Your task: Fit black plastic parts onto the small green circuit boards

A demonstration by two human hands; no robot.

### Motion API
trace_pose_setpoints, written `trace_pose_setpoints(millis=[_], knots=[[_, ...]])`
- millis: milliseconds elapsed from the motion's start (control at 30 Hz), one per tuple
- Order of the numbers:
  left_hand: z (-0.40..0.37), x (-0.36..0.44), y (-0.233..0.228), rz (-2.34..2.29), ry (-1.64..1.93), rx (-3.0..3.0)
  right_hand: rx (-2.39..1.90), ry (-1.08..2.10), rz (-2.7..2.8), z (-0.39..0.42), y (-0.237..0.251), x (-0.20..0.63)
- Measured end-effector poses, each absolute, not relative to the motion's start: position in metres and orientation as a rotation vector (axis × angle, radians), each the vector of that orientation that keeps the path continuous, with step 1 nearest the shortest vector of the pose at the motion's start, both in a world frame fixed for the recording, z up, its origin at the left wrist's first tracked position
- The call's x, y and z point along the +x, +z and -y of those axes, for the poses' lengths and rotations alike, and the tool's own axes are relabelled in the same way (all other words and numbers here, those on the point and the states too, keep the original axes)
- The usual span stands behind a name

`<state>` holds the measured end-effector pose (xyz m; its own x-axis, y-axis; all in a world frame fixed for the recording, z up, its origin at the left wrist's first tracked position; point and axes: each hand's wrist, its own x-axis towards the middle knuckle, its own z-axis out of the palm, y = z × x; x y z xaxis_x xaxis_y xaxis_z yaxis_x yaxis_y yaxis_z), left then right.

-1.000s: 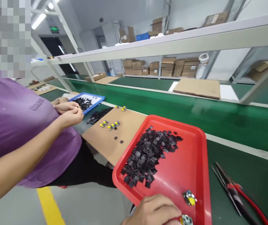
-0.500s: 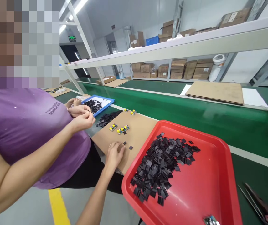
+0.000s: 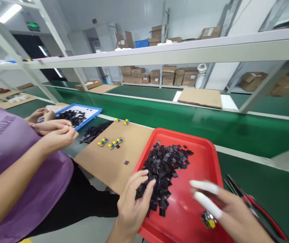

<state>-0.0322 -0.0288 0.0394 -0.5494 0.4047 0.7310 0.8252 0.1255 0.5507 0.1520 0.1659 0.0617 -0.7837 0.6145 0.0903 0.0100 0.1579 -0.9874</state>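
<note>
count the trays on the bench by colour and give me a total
Red trays: 1, under both hands
Blue trays: 1, by the co-worker
Total: 2
</note>
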Motion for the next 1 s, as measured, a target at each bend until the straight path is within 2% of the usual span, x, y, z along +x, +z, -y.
trace_pose_setpoints(millis=[133,400,500,600,767,1000], knots=[[0.019,0.0,0.037,1.879,-1.652,-1.217,-0.5,2.084,1.95,-0.14,0.065,0.119],[0.013,0.013,0.028,1.764,-1.839,-1.241,-0.455,2.257,1.643,-0.11,0.062,0.115],[0.01,0.022,0.026,1.75,-1.814,-1.343,-0.513,2.209,1.541,-0.11,0.061,0.114],[0.012,0.023,0.028,1.822,-1.694,-1.41,-0.582,2.034,1.511,-0.125,0.062,0.123],[0.024,0.0,0.034,2.164,-1.415,-1.524,-0.787,1.71,1.382,-0.172,0.048,0.174],[-0.006,0.044,0.024,2.321,-0.953,-2.357,-1.005,1.552,1.407,-0.18,0.013,0.233]])
